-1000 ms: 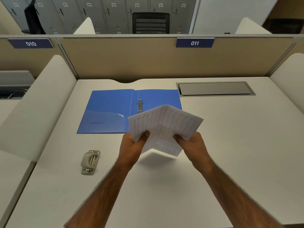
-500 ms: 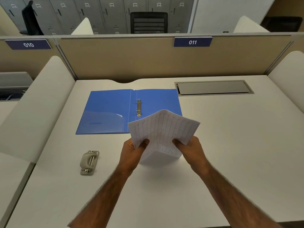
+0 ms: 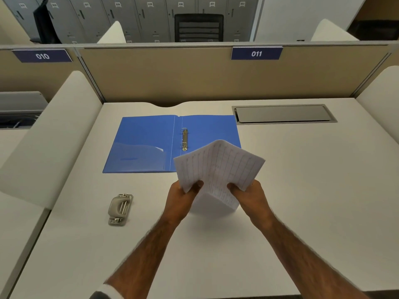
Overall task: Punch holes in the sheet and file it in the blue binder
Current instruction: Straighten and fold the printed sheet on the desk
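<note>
Sleeve: dark with a pale edge, on the left forearm at 6 o'clock, at the bottom of the view.
Left hand: thumb on top and fingers curled beneath, pinching the sheet's near left edge.
Right hand: the same pinch, thumb over and fingers under, on the sheet's near right edge.
Sheet: white with faint printed columns, held above the counter between both hands. It is bent into a ridge that points to 12 o'clock, and a pale flap hangs down between the hands. In the view its far part covers the binder's near right corner.
Counter: white, carrying the punch and binder.
Punch: grey metal, lying flat at 9 o'clock of the left hand, well apart from it and untouched.
Binder: blue, open flat at 11 o'clock of the hands, with a clear pocket on its left cover.
Rings: metal, just right of the spine fold.
Hatch: grey lid set into the counter at 1 o'clock, just beside the binder's far right corner.
Partition: beige, across 12 o'clock, with blue signs reading 010 and 011.
Beyond: grey lockers and a black chair at 12 o'clock.
</note>
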